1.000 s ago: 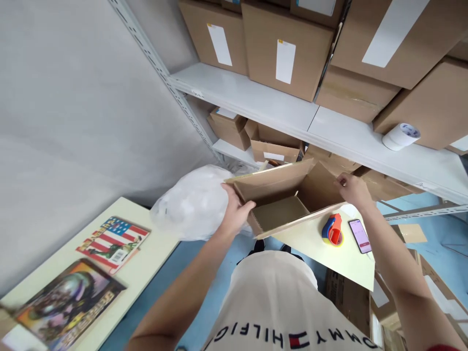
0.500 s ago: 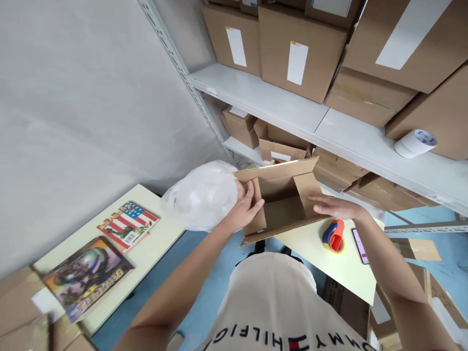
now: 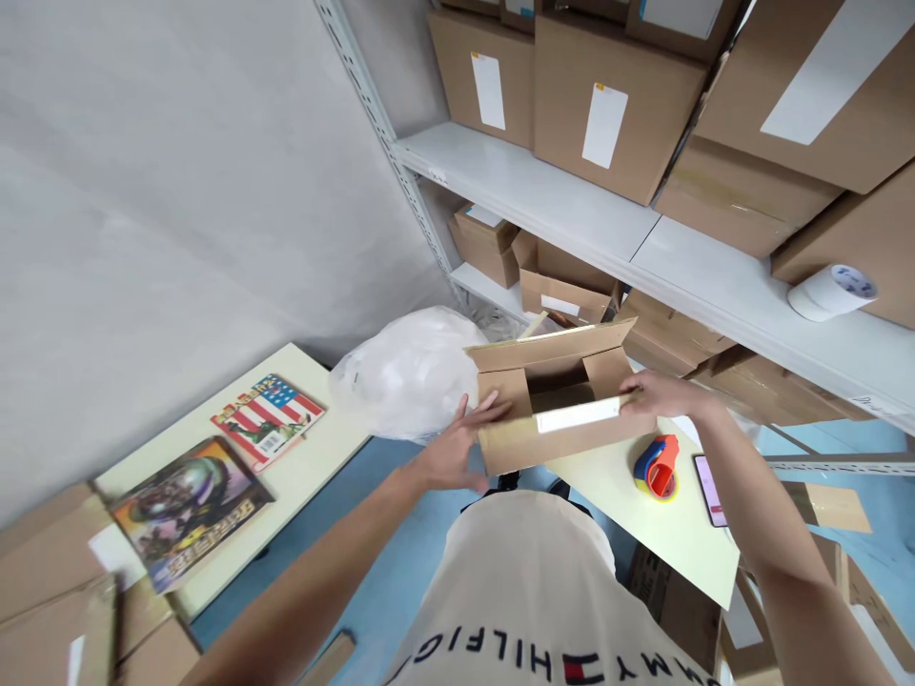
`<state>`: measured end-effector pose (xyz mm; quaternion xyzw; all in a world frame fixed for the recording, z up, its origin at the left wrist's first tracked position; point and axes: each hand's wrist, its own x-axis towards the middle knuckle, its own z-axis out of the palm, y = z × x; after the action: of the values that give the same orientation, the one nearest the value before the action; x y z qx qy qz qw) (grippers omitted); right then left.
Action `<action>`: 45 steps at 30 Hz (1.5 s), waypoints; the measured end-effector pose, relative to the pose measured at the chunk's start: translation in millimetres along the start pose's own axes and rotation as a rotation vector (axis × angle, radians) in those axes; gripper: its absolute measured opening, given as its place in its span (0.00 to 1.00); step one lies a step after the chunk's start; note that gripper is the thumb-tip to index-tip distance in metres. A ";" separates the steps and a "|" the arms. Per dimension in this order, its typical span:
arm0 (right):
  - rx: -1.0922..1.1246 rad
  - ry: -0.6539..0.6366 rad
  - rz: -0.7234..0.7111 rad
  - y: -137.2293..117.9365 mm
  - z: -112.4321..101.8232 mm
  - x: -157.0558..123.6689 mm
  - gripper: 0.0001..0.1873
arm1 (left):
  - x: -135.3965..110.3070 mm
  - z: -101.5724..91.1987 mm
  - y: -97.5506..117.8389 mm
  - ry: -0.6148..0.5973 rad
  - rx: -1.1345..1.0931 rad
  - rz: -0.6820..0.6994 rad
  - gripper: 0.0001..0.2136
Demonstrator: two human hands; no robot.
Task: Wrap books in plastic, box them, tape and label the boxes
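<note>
A small cardboard box sits in front of me on the pale table, its top partly uncovered. The near flap stands raised, with a white label strip along its edge, and the far flap leans outward. At the box's right corner, my right hand pinches the raised near flap. On the other side my left hand has its fingers spread, with the fingertips at the left end of the box. Only a dark part of the inside shows past the raised flap.
An orange-and-blue tape dispenser and a phone lie on the table at right. A bulging white plastic bag is left of the box. Comic books lie on another table. Behind, shelves hold cardboard boxes and a tape roll.
The box's near flap has come up, with my right hand now gripping it instead of resting at the right flap. My left hand has shifted nearer and opened wider. The view has turned slightly.
</note>
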<state>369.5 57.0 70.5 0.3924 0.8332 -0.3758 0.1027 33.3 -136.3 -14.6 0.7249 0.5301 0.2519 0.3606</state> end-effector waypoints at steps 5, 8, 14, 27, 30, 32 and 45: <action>-0.406 0.504 -0.005 -1.8 19.5 13.1 0.38 | 2.4 22.5 -8.1 0.354 -0.057 -0.180 0.50; -0.525 0.611 -0.111 -2.9 16.6 23.3 0.60 | 4.8 26.3 -17.7 0.433 -0.128 -0.199 0.60; -0.493 0.521 -0.161 -11.8 -16.0 58.8 0.61 | 14.6 11.1 -10.9 0.420 0.074 -0.197 0.66; -0.048 0.423 0.033 20.5 71.2 11.1 0.48 | 36.5 -0.4 35.3 0.248 0.390 -0.264 0.50; 0.036 0.444 0.098 17.6 75.0 5.8 0.46 | 31.6 7.8 9.0 0.425 0.119 -0.408 0.53; 0.072 0.445 0.147 15.0 82.2 -2.6 0.45 | 28.7 14.5 -7.8 0.414 -0.091 -0.426 0.53; 0.223 0.810 0.548 -13.3 151.9 -57.2 0.36 | 116.3 -10.5 -17.8 0.213 -0.270 -0.191 0.39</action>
<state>379.3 -88.8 -1.4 0.7199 0.6271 -0.2394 -0.1767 51.2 -20.0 -24.2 0.5856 0.5932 0.3606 0.4186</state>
